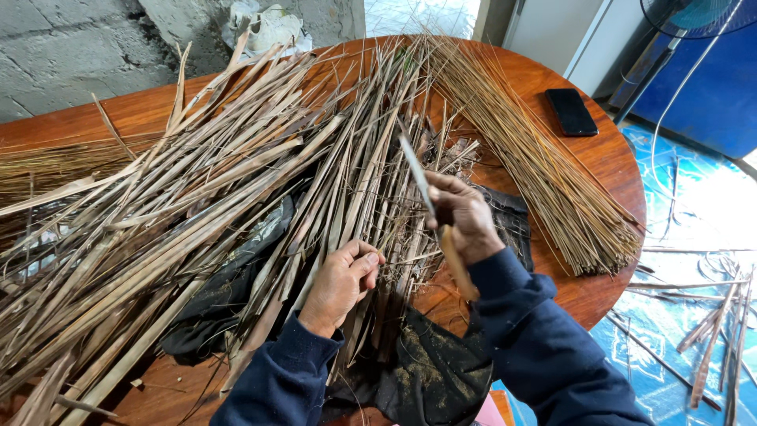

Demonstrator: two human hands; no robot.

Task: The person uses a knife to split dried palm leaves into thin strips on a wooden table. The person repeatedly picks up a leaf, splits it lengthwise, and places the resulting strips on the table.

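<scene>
A big heap of dry palm leaf strips covers a round wooden table. My left hand rests on the near end of the heap, its fingers curled around several strips. My right hand is raised just to the right of it, gripping a knife with a wooden handle, its grey blade pointing up and away. A bundle of thin brown leaf midribs lies fanned out on the right side of the table. Both arms wear dark blue sleeves.
A black phone lies near the table's far right edge. Dark cloth lies under the strips at the near edge. A fan base and blue wall stand at the upper right. Loose strips litter the blue patterned floor.
</scene>
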